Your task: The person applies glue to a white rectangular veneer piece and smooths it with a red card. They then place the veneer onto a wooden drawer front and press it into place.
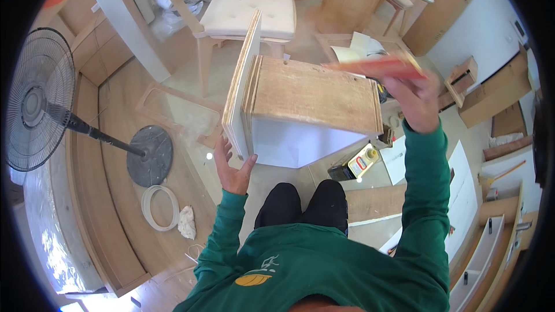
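Note:
In front of my knees stands a wooden box-like piece [315, 93] with a rough brown top panel and a white inner face. A thick, layered upright panel [241, 81] with a pale face closes its left end. My left hand [234, 172] grips the near lower edge of that panel, fingers on its left side and thumb by the near corner. Raised over the box's right end, my right hand [417, 97] is closed around a long, flat red object [378, 68] with a yellowish edge. Motion blurs it, so its kind is unclear.
A black pedestal fan [40, 101] stands left, near a coiled white hose [160, 208]. Beyond the box is a cushioned chair [250, 14]. A dark can with a yellow cap [358, 163] and loose boards [378, 203] lie right. Cardboard boxes [494, 95] lean farther right.

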